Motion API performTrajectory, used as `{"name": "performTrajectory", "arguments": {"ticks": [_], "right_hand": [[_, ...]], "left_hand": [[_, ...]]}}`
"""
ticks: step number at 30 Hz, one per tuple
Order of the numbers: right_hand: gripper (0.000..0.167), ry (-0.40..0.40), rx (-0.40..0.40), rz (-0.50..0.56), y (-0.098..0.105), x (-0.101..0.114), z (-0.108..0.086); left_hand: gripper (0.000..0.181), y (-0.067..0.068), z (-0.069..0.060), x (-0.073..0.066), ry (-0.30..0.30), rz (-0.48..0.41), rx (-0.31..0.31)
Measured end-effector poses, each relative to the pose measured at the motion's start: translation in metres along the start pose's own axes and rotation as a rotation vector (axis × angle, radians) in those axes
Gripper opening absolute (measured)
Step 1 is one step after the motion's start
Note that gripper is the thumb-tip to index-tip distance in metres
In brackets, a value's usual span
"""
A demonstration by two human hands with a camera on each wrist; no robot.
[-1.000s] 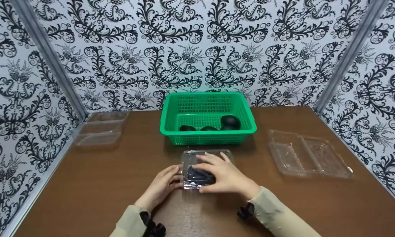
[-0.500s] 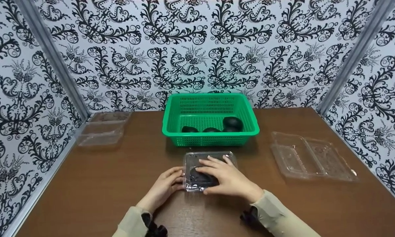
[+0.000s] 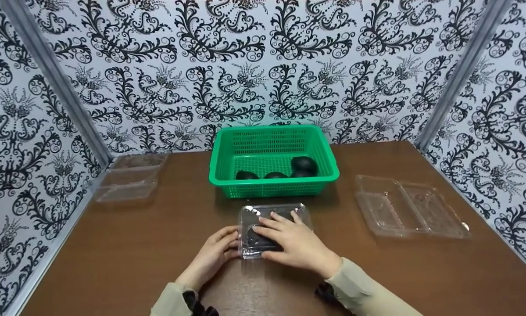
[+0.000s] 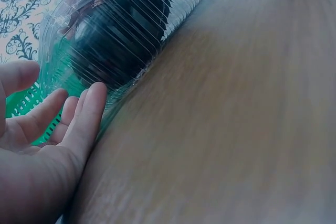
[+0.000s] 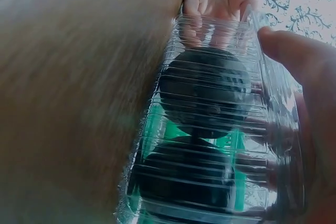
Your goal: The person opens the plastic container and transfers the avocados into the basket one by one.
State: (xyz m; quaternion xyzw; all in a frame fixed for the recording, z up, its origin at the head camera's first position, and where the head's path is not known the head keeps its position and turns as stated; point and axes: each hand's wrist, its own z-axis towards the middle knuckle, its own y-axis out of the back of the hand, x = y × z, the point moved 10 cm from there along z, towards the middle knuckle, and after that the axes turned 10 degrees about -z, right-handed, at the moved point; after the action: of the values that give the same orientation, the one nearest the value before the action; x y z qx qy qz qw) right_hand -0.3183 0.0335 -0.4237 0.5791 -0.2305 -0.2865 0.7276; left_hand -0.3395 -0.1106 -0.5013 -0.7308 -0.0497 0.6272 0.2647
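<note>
A clear plastic clamshell container (image 3: 248, 216) stands shut on the table in front of the green basket. Through its ribbed walls two dark, smooth, rounded objects (image 5: 205, 90) show in the right wrist view; the left wrist view shows one, egg-shaped. My right hand (image 3: 295, 243) lies over the lid with fingers spread and nearly straight, hiding much of the contents. At the container's left side, my left hand (image 3: 214, 254) touches the wall with its fingertips. In the left wrist view its fingers (image 4: 86, 114) look loosely extended along that wall.
Behind the container, a green perforated basket (image 3: 273, 189) holds several similar dark objects (image 3: 304, 166). An opened clear clamshell (image 3: 390, 210) lies on the right. More clear plastic containers (image 3: 129, 177) sit at the far left. Patterned walls (image 3: 249, 79) enclose the brown table (image 3: 157, 237).
My right hand's fingers have flattened slightly over the lid. The left hand keeps its place beside the container. The head view has shifted a little; the basket and other containers stay put.
</note>
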Motion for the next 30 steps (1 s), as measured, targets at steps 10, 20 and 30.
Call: {"name": "performTrajectory", "arguments": {"ticks": [10,20,30], "right_hand": [[0.049,0.011,-0.011,-0.063,-0.0031,0.0026,0.0006],[0.046,0.017,-0.011,-0.116,-0.0027,0.0044,0.0013],[0.045,0.018,-0.034,-0.148,-0.0024,0.0053,0.0026]], "left_hand": [[0.042,0.0009,-0.0009,0.0013,-0.014,0.001,0.007],[0.035,-0.0015,-0.0015,0.0023,-0.036,-0.036,0.047],[0.035,-0.0012,-0.0035,0.0003,-0.030,-0.024,0.046]]}}
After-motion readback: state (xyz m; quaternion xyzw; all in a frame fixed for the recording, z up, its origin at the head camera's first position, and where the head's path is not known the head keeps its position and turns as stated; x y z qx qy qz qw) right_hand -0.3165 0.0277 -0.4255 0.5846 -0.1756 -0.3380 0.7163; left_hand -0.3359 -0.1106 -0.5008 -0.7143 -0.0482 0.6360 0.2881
